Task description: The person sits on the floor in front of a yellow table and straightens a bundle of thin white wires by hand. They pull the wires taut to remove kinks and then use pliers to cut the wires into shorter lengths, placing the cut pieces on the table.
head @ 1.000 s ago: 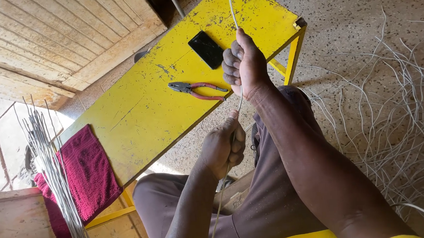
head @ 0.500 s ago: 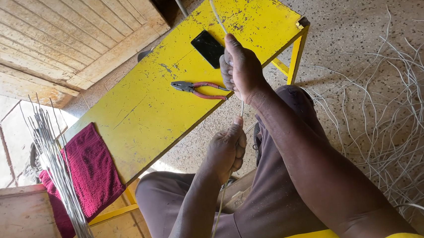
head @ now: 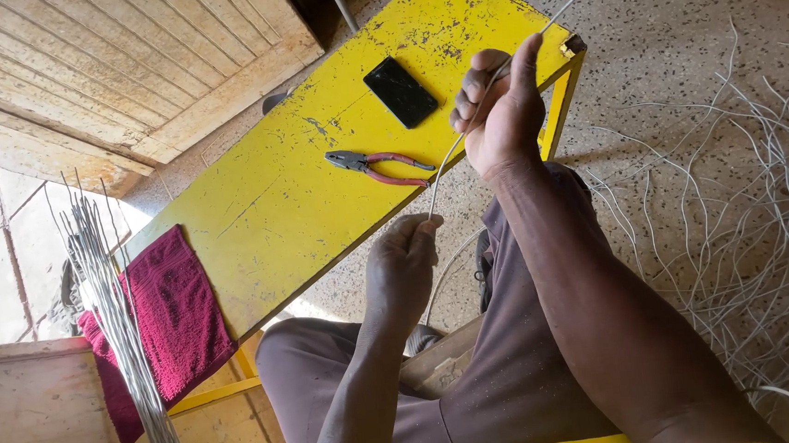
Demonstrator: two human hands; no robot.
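Note:
A thin pale wire (head: pixel 450 153) runs slanting between both hands above my lap. My right hand (head: pixel 498 112) is closed around its upper part, thumb up, with the wire's tip sticking out toward the table's far corner. My left hand (head: pixel 403 272) pinches the wire's lower end between thumb and fingers, just off the table's near edge. Red-handled pliers (head: pixel 381 165) lie on the yellow table (head: pixel 254 203) just left of the wire. A black phone (head: pixel 401 91) lies flat beyond the pliers.
A tangle of loose pale wires (head: pixel 745 197) covers the speckled floor on the right. A bundle of straight wires (head: pixel 119 315) leans at the left beside a dark red cloth (head: pixel 165 321) draped on the yellow frame. Wooden planks (head: pixel 107 75) lie beyond the table.
My right hand has shifted right along the table and tilted the wire, whose tip now points to the far corner. My left hand has risen slightly and pinches the lower end.

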